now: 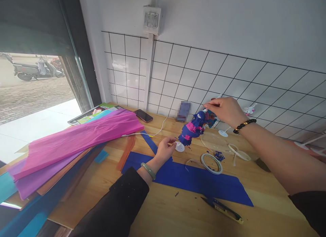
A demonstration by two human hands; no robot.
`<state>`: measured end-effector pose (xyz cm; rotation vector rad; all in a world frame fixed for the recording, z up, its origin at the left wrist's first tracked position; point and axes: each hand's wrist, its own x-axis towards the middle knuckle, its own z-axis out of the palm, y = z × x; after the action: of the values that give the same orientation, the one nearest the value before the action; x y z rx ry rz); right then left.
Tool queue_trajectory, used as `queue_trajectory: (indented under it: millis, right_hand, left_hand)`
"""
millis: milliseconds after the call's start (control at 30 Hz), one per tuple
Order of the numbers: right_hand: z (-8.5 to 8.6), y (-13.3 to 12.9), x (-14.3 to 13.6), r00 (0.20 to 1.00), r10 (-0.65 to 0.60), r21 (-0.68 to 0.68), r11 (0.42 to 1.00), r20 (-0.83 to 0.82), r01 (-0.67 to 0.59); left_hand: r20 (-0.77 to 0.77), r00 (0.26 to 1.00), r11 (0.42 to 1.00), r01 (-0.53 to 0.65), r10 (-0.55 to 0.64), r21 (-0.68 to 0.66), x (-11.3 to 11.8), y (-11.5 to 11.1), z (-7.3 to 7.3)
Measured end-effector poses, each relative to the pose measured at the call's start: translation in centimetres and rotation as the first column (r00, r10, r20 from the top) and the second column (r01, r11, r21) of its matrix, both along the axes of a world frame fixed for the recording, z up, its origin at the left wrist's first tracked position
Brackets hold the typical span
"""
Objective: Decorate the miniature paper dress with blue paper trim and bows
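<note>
Tilted above the table is a craft figure (189, 130) covered in ruffled blue and pink crepe paper, with a white round base (179, 147) at its lower end. My left hand (165, 149) is closed, its thumb and fingers pinching the edge of that base. At the upper end my right hand (225, 109) is closed in a pinch on the figure's top; the fingertips partly cover what they grip. Beneath lies a long strip of blue crepe paper (198, 182). A roll of double-sided tape (212, 163) rests on the strip's far edge.
Thread snips (224, 209) lie near the front. Pink crepe sheets (84, 138) are stacked over purple, brown and blue ones at left. A phone (144, 115), a white cable (159, 131), another tape ring (239, 152) and a white stand (223, 133) sit toward the tiled wall.
</note>
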<state>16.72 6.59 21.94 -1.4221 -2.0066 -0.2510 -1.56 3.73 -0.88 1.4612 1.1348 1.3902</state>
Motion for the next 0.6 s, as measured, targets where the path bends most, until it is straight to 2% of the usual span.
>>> queue_trajectory:
  millis: [100,167,333,600]
  right_hand:
    - [0.8,-0.1,0.6,1.000,-0.024,-0.113,0.993,-0.015,0.022]
    - [1.3,-0.2,0.9,0.999,-0.012,-0.138,0.990,-0.039,0.006]
    - [1.8,-0.7,1.1,0.999,0.038,-0.130,0.991,-0.016,-0.040]
    - [2.3,-0.9,0.6,0.998,0.033,-0.143,0.989,0.048,-0.026]
  left_hand:
    - [0.002,1.000,1.000,0.006,-0.006,-0.007,0.0,0.1,-0.2]
    - [0.001,1.000,1.000,0.013,-0.013,-0.005,0.0,0.1,-0.3]
    - [-0.008,1.000,1.000,-0.005,0.005,-0.001,0.0,0.2,-0.4]
    - [-0.005,1.000,1.000,-0.020,0.020,-0.004,-0.1,0.3,-0.5]
